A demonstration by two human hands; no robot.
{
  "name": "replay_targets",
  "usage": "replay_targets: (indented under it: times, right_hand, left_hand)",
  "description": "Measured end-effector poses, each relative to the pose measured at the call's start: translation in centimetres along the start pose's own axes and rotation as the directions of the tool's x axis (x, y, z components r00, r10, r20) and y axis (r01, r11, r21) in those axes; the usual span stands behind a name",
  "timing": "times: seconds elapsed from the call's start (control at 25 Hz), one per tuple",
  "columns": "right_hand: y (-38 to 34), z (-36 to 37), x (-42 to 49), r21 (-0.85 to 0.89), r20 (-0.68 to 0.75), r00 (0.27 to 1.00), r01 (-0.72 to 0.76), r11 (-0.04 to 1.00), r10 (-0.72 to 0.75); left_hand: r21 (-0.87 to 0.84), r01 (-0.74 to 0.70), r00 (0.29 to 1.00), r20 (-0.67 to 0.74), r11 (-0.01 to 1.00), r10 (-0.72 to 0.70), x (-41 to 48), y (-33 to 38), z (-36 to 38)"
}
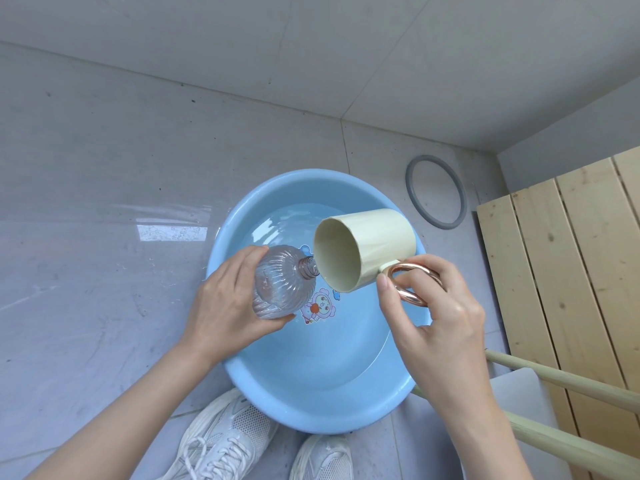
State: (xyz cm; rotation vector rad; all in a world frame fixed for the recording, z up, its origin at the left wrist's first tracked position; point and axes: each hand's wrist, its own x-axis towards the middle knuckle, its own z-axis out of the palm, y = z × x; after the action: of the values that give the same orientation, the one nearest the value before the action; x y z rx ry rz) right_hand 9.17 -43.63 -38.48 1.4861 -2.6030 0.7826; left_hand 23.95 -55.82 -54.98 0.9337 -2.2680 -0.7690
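Cream mug (pixel 377 244): tipped on its side above the basin, open mouth facing the bottle's neck, lip just beside it.
Right hand (pixel 436 313): fingers curled through the mug's copper ring handle (pixel 412 289), thumb pressed against it.
Clear plastic bottle (pixel 280 282): uncapped, tilted, neck pointing at the mug, held over the water.
Left hand (pixel 228 306): wrapped round the bottle's ribbed body.
Blue basin (pixel 311 410): on the tiled floor (pixel 104 202), shallow water inside.
Grey ring (pixel 412 188): flat on the floor beyond the basin, apart from it.
White shoes (pixel 225 441): at the basin's near rim.
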Motion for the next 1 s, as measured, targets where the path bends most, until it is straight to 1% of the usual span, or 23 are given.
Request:
replay_targets:
  times: [1.0]
  right_hand:
    - [0.03, 0.25, -0.35, -0.059, -0.016, 0.996, 0.09, 0.994, -0.091]
  left_hand:
    - [0.005, -0.03, 0.999, -0.038, 1.0, 0.03, -0.01, -0.16, 0.18]
